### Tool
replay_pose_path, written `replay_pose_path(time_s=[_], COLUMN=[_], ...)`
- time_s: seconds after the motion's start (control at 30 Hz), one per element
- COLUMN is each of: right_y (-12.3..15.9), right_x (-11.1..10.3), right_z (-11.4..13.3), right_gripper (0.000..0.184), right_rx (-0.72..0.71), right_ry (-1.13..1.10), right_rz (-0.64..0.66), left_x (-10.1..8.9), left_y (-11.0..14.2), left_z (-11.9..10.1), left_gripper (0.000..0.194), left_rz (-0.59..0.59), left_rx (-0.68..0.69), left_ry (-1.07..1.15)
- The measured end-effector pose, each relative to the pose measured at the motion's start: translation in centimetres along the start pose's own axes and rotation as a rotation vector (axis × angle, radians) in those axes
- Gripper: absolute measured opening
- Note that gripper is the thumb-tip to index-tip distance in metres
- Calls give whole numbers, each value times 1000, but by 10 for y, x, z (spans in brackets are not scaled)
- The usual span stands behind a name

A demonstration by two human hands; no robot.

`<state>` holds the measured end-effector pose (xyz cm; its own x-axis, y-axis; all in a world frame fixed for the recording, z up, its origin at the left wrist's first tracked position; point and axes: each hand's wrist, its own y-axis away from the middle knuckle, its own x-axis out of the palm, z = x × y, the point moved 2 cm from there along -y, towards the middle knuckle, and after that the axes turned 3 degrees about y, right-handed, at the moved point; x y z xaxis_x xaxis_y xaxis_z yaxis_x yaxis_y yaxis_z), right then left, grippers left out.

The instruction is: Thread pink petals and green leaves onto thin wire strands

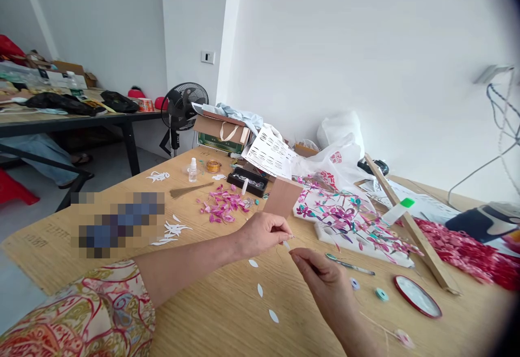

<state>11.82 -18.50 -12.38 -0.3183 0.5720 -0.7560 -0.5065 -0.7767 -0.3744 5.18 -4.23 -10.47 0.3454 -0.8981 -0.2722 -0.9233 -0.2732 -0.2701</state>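
Note:
My left hand (264,233) is closed in a pinch, thumb against forefinger, over the middle of the wooden table. Whatever lies between those fingertips is too small to name. Just below and to the right, my right hand (323,276) pinches a small white petal-shaped piece (286,245), which spans the gap between the hands. On the table under them, white leaf-shaped pieces lie in a loose row, the nearest being a white oval piece (273,316). Beyond my left hand are scattered pink petals (221,205). More slim white pieces (173,231) lie left of my forearm.
Pink-purple flower sprays (345,213) rest on white foam at right, near a wooden bar (422,238). A pen (350,264), a teal spool (382,294) and a red-rimmed oval dish (417,296) lie close to my right hand. Farther back stand a small bottle (192,170) and a fan (184,105).

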Motion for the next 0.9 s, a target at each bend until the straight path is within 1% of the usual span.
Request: replay_pose_path(time_s=[0.07, 0.1, 0.17, 0.23, 0.3, 0.33, 0.4, 0.47, 0.53, 0.57, 0.63, 0.7, 0.77, 0.83, 0.9], right_y=[3, 4, 3, -1, -8, -12, -19, -23, -23, -22, -16, -9, -3, 2, 5], right_x=[-3, -6, -14, -26, -37, -41, -45, -41, -32, -26, -15, -6, -2, -3, -8], right_z=[10, 15, 23, 27, 26, 23, 14, 2, -8, -11, -13, -9, -1, 10, 20], right_gripper=[28, 30, 34, 34, 31, 30, 26, 26, 27, 27, 27, 28, 28, 29, 31], right_rx=[-88, -136, -211, -236, -216, -200, -147, -76, -8, 12, 27, 17, -22, -97, -179], right_ry=[126, 200, 337, 413, 412, 375, 234, 50, -92, -139, -168, -110, 18, 187, 386], right_rz=[-7, -7, 2, 20, 61, 88, 141, 160, 132, 111, 74, 51, 27, 4, 4], left_x=[0, 0, 3, 6, 8, 9, 9, 8, 6, 5, 3, 2, 1, 1, 2], left_y=[2, 3, 6, 8, 10, 10, 10, 9, 7, 6, 4, 2, 1, 1, 3], left_z=[-1, -3, -5, -7, -7, -7, -7, -7, -8, -8, -8, -5, -2, 0, -1], left_gripper=[10, 11, 13, 13, 12, 11, 7, 7, 14, 15, 15, 12, 9, 8, 11], left_rz=[-8, 13, 99, 220, 325, 367, 413, 390, 310, 259, 165, 88, 30, 6, 43], left_rx=[103, 159, 244, 279, 276, 251, 141, 7, -73, -84, -84, -79, -45, 50, 176], left_ry=[-213, -312, -467, -523, -439, -341, -60, 221, 399, 438, 438, 350, 165, -90, -341])
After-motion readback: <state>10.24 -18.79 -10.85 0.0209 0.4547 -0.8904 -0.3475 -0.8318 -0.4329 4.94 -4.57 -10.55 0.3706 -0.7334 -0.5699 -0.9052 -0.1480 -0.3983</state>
